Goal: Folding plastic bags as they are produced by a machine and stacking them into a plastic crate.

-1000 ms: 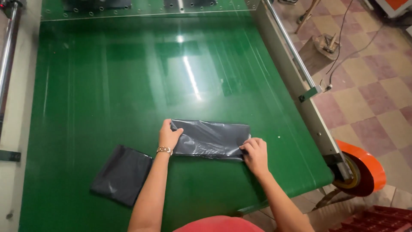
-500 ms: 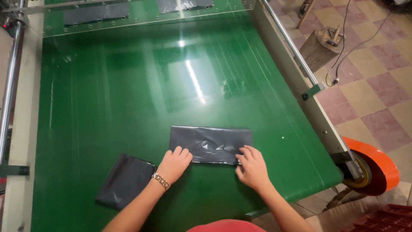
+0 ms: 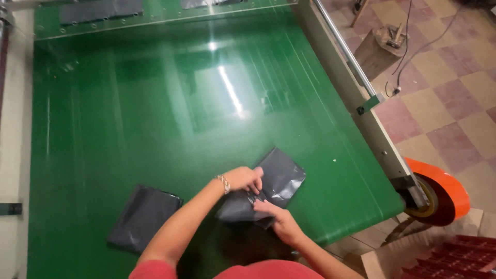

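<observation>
A dark grey plastic bag point(image 3: 279, 178) lies folded and skewed on the green conveyor belt point(image 3: 155, 119) near its front edge. My left hand point(image 3: 243, 178), with a bracelet at the wrist, pinches the bag's middle fold. My right hand point(image 3: 276, 219) grips the bag's near edge from below. A second folded dark grey bag point(image 3: 142, 217) lies flat on the belt to the left, untouched.
More dark bags point(image 3: 101, 10) sit under a clear guard at the belt's far end. A metal side rail point(image 3: 356, 88) runs along the right. An orange roll point(image 3: 439, 191) and a red crate point(image 3: 444, 258) stand at the lower right on a checkered floor.
The bag lay flat and stretched out between my hands. Both hands have come together at its middle and bunched it, turning it askew.
</observation>
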